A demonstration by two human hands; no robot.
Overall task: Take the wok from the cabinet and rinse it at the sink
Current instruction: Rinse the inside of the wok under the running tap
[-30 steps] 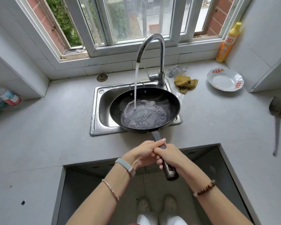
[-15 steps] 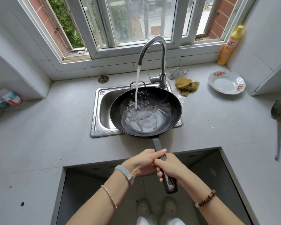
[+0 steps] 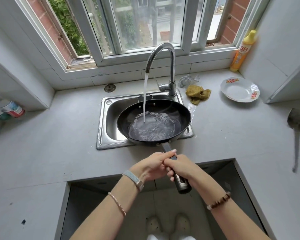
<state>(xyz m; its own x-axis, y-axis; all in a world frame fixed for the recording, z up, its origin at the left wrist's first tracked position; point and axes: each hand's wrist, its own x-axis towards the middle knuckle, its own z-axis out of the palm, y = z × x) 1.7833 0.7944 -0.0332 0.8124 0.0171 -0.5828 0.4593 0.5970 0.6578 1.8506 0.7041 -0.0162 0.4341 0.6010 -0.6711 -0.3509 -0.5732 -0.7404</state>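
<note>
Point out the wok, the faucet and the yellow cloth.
wok (image 3: 182, 116): head view, bare inner wall, right side.
faucet (image 3: 172, 66): head view, upright neck.
yellow cloth (image 3: 197, 94): head view, middle of the folds.

The wok (image 3: 182, 115) covers most of the sink (image 3: 109, 122), hiding the basin floor. The left grip (image 3: 151, 165) and right grip (image 3: 183, 168) hide the middle of the handle (image 3: 181, 185). Containers (image 3: 9, 110) at the left edge and a grey utensil (image 3: 297, 119) at the right edge are cut off. The label on the yellow bottle (image 3: 242, 51) is too small to read.

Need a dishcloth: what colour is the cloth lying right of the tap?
Mustard yellow: the cloth shows clearest in the head view.
</note>
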